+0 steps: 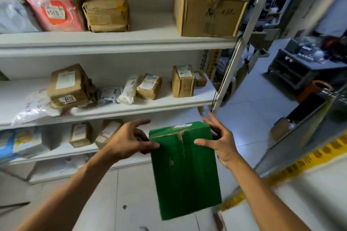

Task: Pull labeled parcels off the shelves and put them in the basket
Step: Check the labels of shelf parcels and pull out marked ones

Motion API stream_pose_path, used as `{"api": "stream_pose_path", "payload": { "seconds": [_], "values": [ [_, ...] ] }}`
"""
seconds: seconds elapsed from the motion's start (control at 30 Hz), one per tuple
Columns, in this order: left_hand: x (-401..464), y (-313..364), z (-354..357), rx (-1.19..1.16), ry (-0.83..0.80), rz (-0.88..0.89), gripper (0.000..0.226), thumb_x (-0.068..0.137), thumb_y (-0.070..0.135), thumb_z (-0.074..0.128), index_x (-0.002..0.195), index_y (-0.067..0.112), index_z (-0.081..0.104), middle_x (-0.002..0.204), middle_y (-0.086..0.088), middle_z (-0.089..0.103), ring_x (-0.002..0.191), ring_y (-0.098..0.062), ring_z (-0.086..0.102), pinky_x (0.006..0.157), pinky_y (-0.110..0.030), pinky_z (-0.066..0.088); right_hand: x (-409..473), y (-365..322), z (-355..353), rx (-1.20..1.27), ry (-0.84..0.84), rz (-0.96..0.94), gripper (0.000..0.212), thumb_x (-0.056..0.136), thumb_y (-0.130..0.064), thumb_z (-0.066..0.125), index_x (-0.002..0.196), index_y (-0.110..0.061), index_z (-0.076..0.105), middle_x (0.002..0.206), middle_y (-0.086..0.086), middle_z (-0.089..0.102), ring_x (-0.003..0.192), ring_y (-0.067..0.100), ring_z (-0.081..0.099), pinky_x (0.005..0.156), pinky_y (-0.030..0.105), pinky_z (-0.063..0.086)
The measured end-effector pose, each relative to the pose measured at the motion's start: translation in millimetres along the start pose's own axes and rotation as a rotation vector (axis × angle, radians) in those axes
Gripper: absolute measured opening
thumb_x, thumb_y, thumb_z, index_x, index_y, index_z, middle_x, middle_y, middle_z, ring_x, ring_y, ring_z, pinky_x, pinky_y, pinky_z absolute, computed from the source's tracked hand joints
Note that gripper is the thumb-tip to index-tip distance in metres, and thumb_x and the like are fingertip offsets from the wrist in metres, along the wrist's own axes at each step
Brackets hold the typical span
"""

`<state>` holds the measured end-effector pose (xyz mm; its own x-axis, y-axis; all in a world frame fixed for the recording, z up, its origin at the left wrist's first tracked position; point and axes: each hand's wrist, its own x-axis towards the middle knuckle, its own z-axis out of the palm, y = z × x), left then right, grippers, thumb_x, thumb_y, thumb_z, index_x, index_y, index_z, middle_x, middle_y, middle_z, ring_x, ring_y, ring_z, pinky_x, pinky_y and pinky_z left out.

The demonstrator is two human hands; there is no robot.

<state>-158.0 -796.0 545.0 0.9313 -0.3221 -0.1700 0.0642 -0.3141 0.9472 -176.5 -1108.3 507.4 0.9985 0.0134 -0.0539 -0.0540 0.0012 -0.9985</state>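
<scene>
A tall green cardboard box (185,170) with a white label on its top hangs in front of the shelves, above the floor. My left hand (129,141) grips its upper left edge, thumb on the front face. My right hand (218,140) grips the upper right edge, thumb on the front and fingers behind. White shelves (116,43) carry labeled parcels: a pink mailer (54,12), a big brown carton (208,10), a taped brown box (70,87) and small boxes (183,81). No basket is in view.
The shelf's white upright (238,43) stands just right of my hands. Beyond it are an open aisle with a tiled floor, a grey low rack (298,69) and an orange bin (313,90). A yellow-edged surface (281,170) runs along the lower right.
</scene>
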Motion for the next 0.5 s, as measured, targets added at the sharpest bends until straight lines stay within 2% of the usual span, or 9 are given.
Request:
{"api": "stream_pose_path", "payload": {
  "seconds": [0.07,0.13,0.2,0.27,0.37,0.5],
  "values": [
    [-0.4,-14.1,3.1,-0.161,-0.004,-0.115,0.101,0.059,0.017,0.097,0.144,0.014,0.042,0.078,-0.018,0.074,0.066,-0.025,0.071,0.058,-0.027,0.056,-0.2,-0.6,2.4,0.03,0.005,0.03,0.128,0.037,-0.025,0.103,0.151,-0.018,0.045,0.142,0.0,0.06,0.126,0.015,0.061,0.101,0.047,0.054],
    [-1.1,-26.6,2.4,-0.398,0.03,-0.201,0.119,0.037,0.035,0.103,0.14,0.006,0.05,0.087,-0.013,0.076,0.076,-0.02,0.07,0.061,-0.024,0.054,1.7,-8.4,6.3,0.05,-0.012,0.051,0.123,0.044,-0.013,0.099,0.152,-0.016,0.041,0.143,0.004,0.059,0.122,0.016,0.064,0.096,0.043,0.057],
    [0.8,-32.2,-1.5,-0.549,-0.031,-0.233,0.104,0.031,0.042,0.103,0.119,-0.001,0.069,0.099,-0.01,0.075,0.083,-0.018,0.062,0.065,-0.019,0.049,2.1,-12.3,10.6,0.042,-0.014,0.061,0.114,0.052,-0.003,0.091,0.153,-0.016,0.039,0.144,0.006,0.058,0.12,0.015,0.065,0.092,0.038,0.059],
    [1.3,-32.1,-7.7,-0.533,-0.122,-0.254,0.088,0.034,0.042,0.103,0.107,0.0,0.076,0.1,-0.012,0.071,0.075,-0.013,0.055,0.059,-0.015,0.046,0.8,-8.8,13.5,0.043,-0.007,0.072,0.111,0.055,0.002,0.088,0.152,-0.019,0.04,0.144,0.006,0.058,0.119,0.015,0.066,0.089,0.036,0.06],
    [0.4,-32.0,-17.4,-0.478,-0.196,-0.286,0.097,0.035,0.038,0.103,0.115,-0.006,0.07,0.102,-0.018,0.068,0.07,-0.013,0.054,0.056,-0.017,0.048,3.2,-9.2,18.4,0.061,-0.013,0.075,0.116,0.051,-0.005,0.094,0.153,-0.022,0.04,0.145,0.005,0.057,0.123,0.017,0.064,0.093,0.04,0.059],
    [2.6,-26.8,-28.1,-0.414,-0.176,-0.28,0.11,0.028,0.042,0.102,0.123,0.008,0.06,0.092,-0.017,0.07,0.063,-0.015,0.059,0.054,-0.022,0.05,13.8,-17.3,23.3,0.045,-0.045,0.085,0.133,0.036,-0.027,0.104,0.153,-0.023,0.04,0.147,0.0,0.056,0.132,0.018,0.057,0.102,0.048,0.053]
  ]
}}
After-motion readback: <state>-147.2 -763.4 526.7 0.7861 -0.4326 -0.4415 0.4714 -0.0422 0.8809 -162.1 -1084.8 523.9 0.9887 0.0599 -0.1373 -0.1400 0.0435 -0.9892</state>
